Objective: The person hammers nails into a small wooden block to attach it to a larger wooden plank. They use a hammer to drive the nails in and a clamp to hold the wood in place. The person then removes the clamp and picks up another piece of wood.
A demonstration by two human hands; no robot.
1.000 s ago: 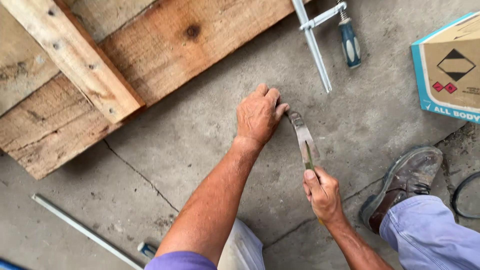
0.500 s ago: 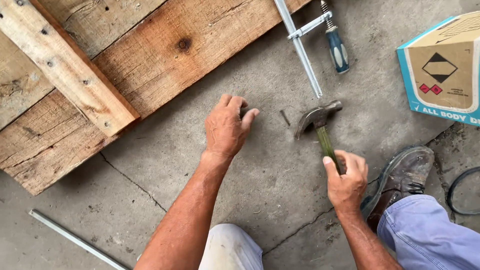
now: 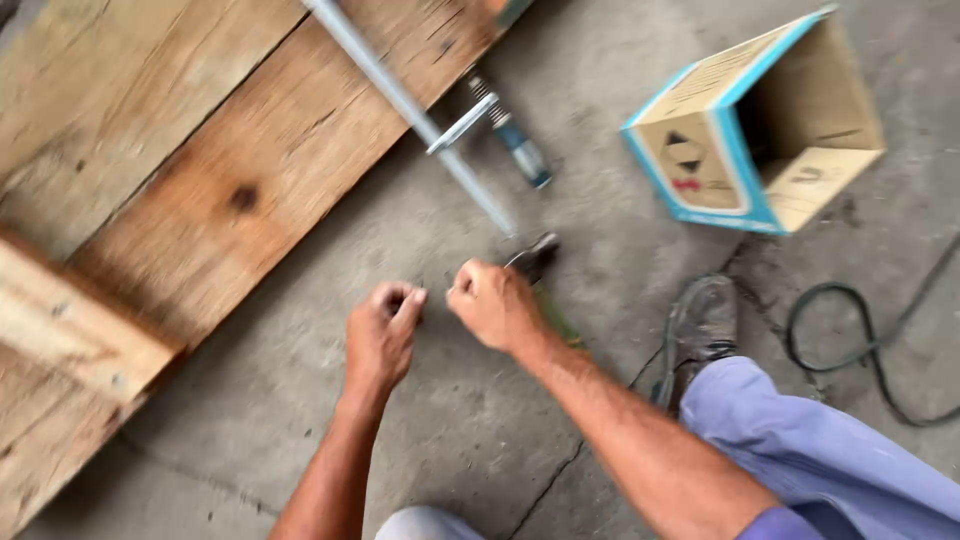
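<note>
My left hand (image 3: 383,335) hovers over the concrete floor (image 3: 480,440) with its fingertips pinched together; whatever sits between them is too small and blurred to make out. My right hand (image 3: 495,303) is curled just to its right, almost touching it. A hammer lies under the right hand: its dark metal head (image 3: 535,255) pokes out beyond the knuckles and its green handle (image 3: 562,325) runs back beneath the wrist. Motion blur hides whether the right hand grips the hammer or only rests above it.
Weathered wooden boards (image 3: 200,170) cover the upper left. A metal bar clamp (image 3: 420,115) with a blue handle (image 3: 522,150) lies across their edge. An open cardboard box (image 3: 745,130) with blue edges lies on its side at the upper right, a black cable (image 3: 870,350) beside my shoe (image 3: 700,325).
The view has swung left and closer. My right hand has slid up from the handle's end to beside the hammer head. The left hand has lifted off the floor and pinched shut.
</note>
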